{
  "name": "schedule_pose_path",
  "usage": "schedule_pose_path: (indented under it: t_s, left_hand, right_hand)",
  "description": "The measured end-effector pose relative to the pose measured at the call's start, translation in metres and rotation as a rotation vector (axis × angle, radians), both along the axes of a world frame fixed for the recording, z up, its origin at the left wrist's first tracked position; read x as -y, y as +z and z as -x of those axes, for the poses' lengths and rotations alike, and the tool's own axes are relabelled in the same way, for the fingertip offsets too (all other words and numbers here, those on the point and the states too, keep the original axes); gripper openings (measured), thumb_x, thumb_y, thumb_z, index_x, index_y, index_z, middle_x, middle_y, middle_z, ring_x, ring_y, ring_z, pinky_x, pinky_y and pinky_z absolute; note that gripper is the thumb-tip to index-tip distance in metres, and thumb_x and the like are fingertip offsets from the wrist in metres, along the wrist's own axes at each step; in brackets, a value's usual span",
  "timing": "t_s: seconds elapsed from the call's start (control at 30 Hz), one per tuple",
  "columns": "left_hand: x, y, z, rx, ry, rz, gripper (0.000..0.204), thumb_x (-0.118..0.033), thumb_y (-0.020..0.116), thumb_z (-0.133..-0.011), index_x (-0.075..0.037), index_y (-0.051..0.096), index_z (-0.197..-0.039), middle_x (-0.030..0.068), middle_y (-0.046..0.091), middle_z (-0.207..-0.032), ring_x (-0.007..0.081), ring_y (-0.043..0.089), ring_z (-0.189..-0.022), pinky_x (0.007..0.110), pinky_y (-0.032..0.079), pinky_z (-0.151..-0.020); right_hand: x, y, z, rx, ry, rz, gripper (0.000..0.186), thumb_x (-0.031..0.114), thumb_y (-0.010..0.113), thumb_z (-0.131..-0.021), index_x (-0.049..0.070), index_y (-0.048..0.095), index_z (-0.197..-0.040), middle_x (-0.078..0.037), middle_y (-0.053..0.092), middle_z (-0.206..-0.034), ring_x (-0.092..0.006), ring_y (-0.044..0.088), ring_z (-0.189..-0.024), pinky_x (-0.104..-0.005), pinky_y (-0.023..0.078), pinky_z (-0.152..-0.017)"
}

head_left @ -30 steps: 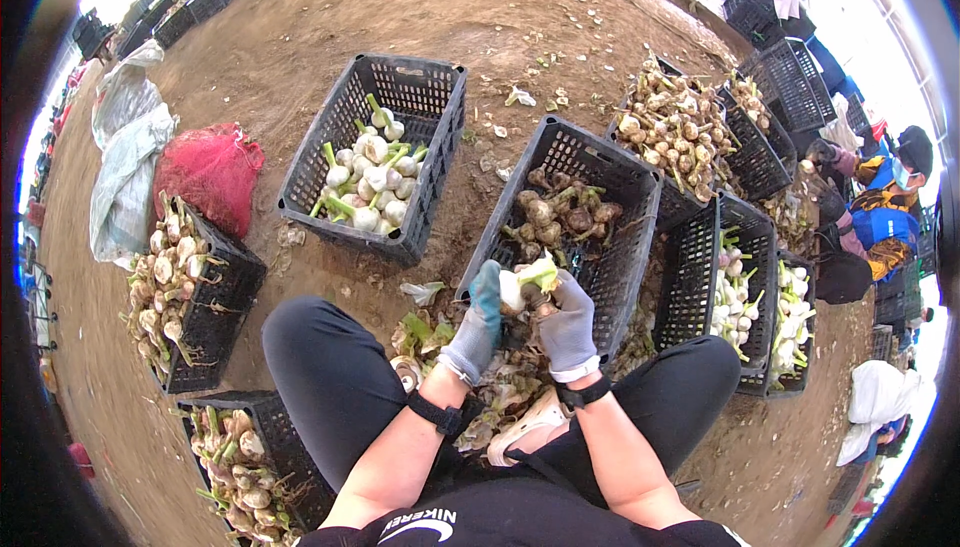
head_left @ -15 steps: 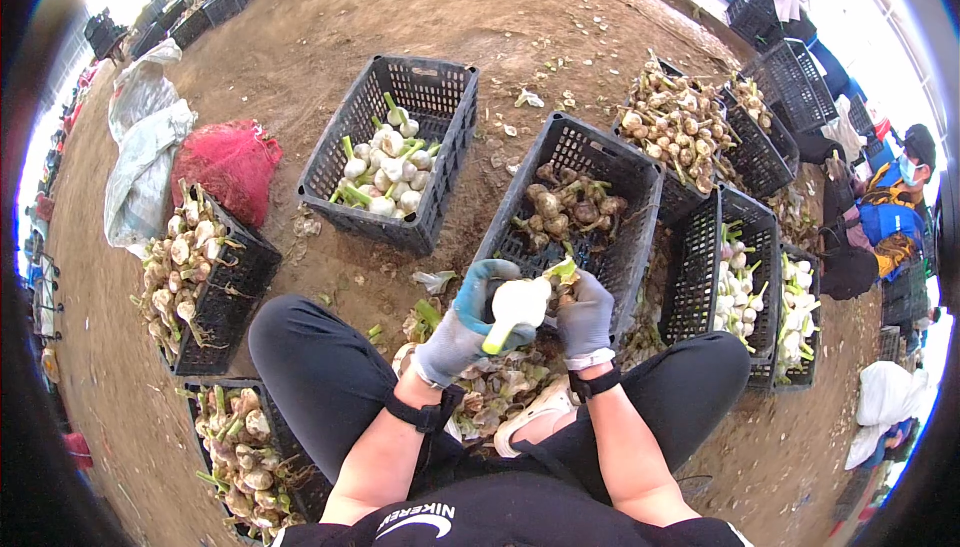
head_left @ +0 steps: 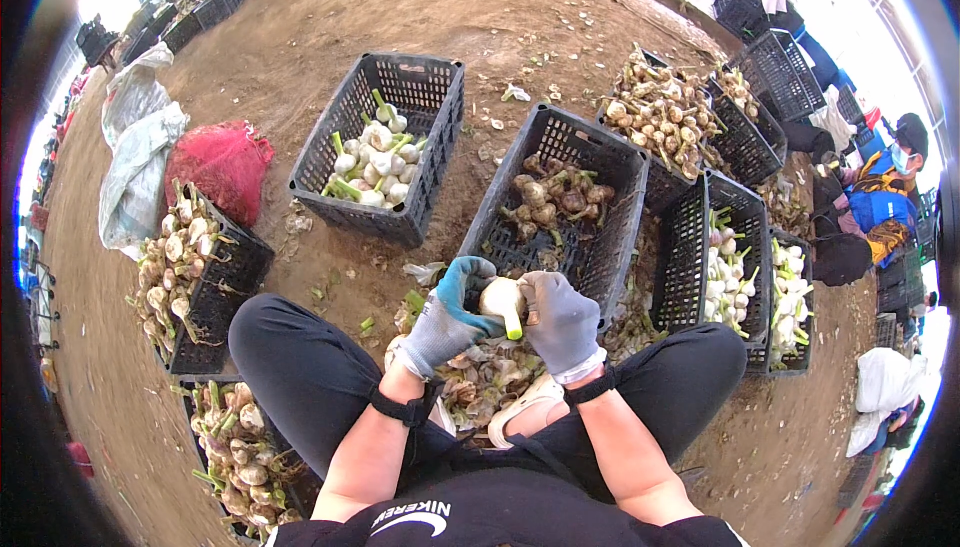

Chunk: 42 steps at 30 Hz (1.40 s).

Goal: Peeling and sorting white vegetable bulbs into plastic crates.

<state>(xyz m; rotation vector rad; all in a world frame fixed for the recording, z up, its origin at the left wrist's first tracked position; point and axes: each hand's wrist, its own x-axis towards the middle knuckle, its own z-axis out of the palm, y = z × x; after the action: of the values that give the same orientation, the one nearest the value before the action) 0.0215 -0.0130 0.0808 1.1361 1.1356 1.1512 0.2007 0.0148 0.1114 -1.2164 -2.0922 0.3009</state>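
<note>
Between my hands, above my lap, is a white garlic bulb (head_left: 499, 298) with a short green stem pointing down toward me. My left hand (head_left: 447, 319), in a grey and teal work glove, is wrapped round the bulb's left side. The gloved right hand (head_left: 566, 319) is closed against its right side, fingertips pressed on the skin. Just beyond the hands stands a black crate (head_left: 626, 247) with several brown, unpeeled garlic bulbs (head_left: 556, 197) in it. Below the hands, loose garlic skins (head_left: 490, 379) lie heaped between my legs.
A black crate (head_left: 433, 182) of white, trimmed bulbs stands ahead to the left. Crates of unpeeled garlic (head_left: 168, 267) flank my left knee; crates of white garlic (head_left: 730, 272) stand at my right. A red mesh sack (head_left: 220, 169) lies left. Another person (head_left: 885, 202) sits far right.
The bulb has turned in my hands and more of it is covered by my fingers. A strip of yellow-green leaf by my right fingers no longer shows. The view has shifted slightly.
</note>
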Motion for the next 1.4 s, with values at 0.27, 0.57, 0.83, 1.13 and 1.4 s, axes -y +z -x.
schedule_pose_path:
  t_s: [0.27,0.57,0.83,1.13,1.4]
  left_hand:
    - [-0.008,0.001,-0.013,0.355,0.147,-0.051,0.055,0.001,0.069,-0.092,-0.004,0.049,-0.143,0.0042,0.062,-0.127,0.0120,0.060,-0.112,0.027,0.049,-0.098]
    - [-0.010,-0.016,-0.029,0.311,0.352,-0.029,0.050,-0.003,0.077,-0.086,-0.006,0.054,-0.130,0.0027,0.063,-0.120,0.0112,0.060,-0.106,0.026,0.050,-0.092]
    - [-0.005,-0.024,-0.036,0.239,0.427,-0.051,0.046,-0.008,0.081,-0.084,-0.005,0.057,-0.123,0.0011,0.061,-0.111,0.0108,0.059,-0.101,0.025,0.052,-0.089]
    - [-0.010,-0.015,-0.021,0.710,0.335,-0.049,0.049,-0.037,0.048,-0.106,0.002,0.054,-0.135,0.0116,0.063,-0.130,0.0200,0.062,-0.118,0.032,0.049,-0.103]
    - [-0.001,-0.017,-0.039,0.428,0.400,-0.026,0.036,-0.011,0.064,-0.099,-0.002,0.059,-0.134,0.0036,0.064,-0.125,0.0104,0.060,-0.108,0.026,0.047,-0.096]
  right_hand:
    - [0.001,-0.013,0.015,-0.089,-0.030,0.020,0.019,-0.003,0.065,-0.081,0.007,0.062,-0.097,-0.014,0.065,-0.089,-0.0365,0.066,-0.078,-0.0411,0.053,-0.064]
    - [0.005,-0.019,0.018,0.030,-0.065,0.014,0.028,0.004,0.071,-0.078,0.010,0.062,-0.104,-0.011,0.067,-0.087,-0.0327,0.068,-0.074,-0.0396,0.052,-0.061]
    - [0.000,-0.029,0.013,0.101,-0.099,0.018,0.018,0.005,0.069,-0.076,0.011,0.061,-0.091,-0.011,0.065,-0.080,-0.0338,0.066,-0.068,-0.0421,0.050,-0.056]
    - [0.011,-0.037,0.006,0.234,-0.020,0.219,0.010,0.013,0.070,-0.085,0.010,0.065,-0.094,-0.013,0.067,-0.081,-0.0336,0.069,-0.075,-0.0411,0.053,-0.062]
    - [0.014,0.000,0.014,-0.144,-0.077,0.061,0.025,0.011,0.078,-0.080,0.008,0.068,-0.103,-0.011,0.071,-0.088,-0.0299,0.070,-0.076,-0.0367,0.055,-0.066]
